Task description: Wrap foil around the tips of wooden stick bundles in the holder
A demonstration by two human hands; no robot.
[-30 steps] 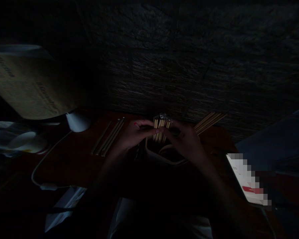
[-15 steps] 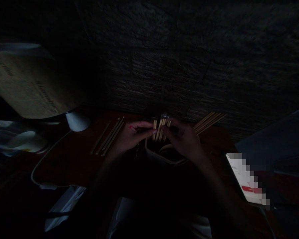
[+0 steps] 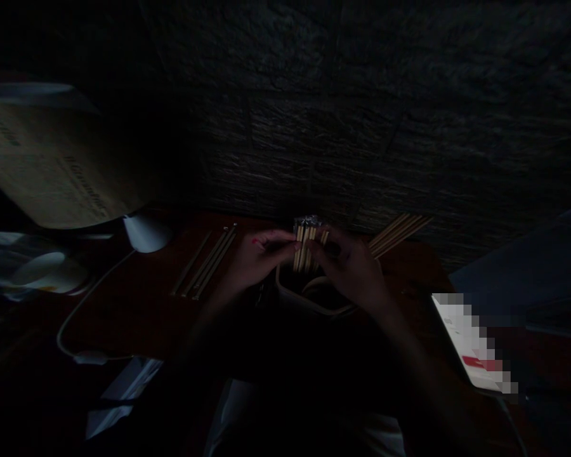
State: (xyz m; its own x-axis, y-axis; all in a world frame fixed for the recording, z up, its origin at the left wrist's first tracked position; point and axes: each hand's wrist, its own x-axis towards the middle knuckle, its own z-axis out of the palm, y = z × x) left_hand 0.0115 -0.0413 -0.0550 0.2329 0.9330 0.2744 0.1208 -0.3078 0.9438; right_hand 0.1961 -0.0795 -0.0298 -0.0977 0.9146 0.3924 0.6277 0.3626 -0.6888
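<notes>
Grip on both sides is pinching: the left hand (image 3: 261, 252) and the right hand (image 3: 354, 270) are holding light wooden sticks (image 3: 304, 249) between thumbs and fingers. These are standing roughly upright at the mouth of a dark open container (image 3: 292, 294), clear wrapping (image 3: 308, 220) glinting at their tops. Beyond the right hand, another stick bundle (image 3: 400, 233) is slanting; leftward, slim rods (image 3: 214, 261) are lying on the tabletop (image 3: 137, 304). Farther out, a lamp (image 3: 71, 165) is standing left, a phone (image 3: 471, 349) glowing right.
</notes>
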